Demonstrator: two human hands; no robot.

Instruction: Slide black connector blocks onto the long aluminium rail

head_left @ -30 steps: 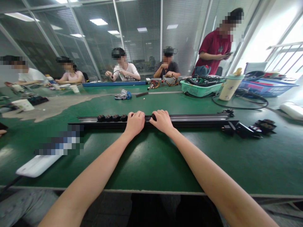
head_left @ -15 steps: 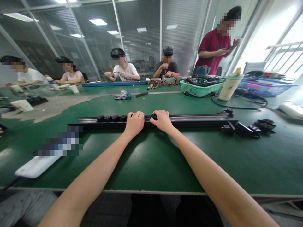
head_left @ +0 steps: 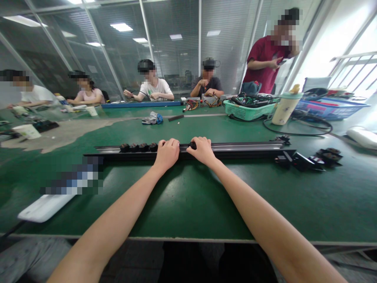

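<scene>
A long black metal rail with a silvery channel lies crosswise on the table. Several small dark round-topped parts sit in a row in its channel, left of my hands. My left hand is closed over the rail at the end of that row; what its fingers hold, if anything, is hidden. Just right of it, my right hand grips a small black part between thumb and fingers at the channel.
Loose black parts lie by the rail's right end. At front left is a white power strip, partly pixelated. Beyond are a green basket of cables, a capped cup and a grey-blue cloth. Several people work across the table.
My hands and the rail stay almost where they were. Across the table, the person in white spreads their hands apart, and the standing person in red raises one hand toward the head.
</scene>
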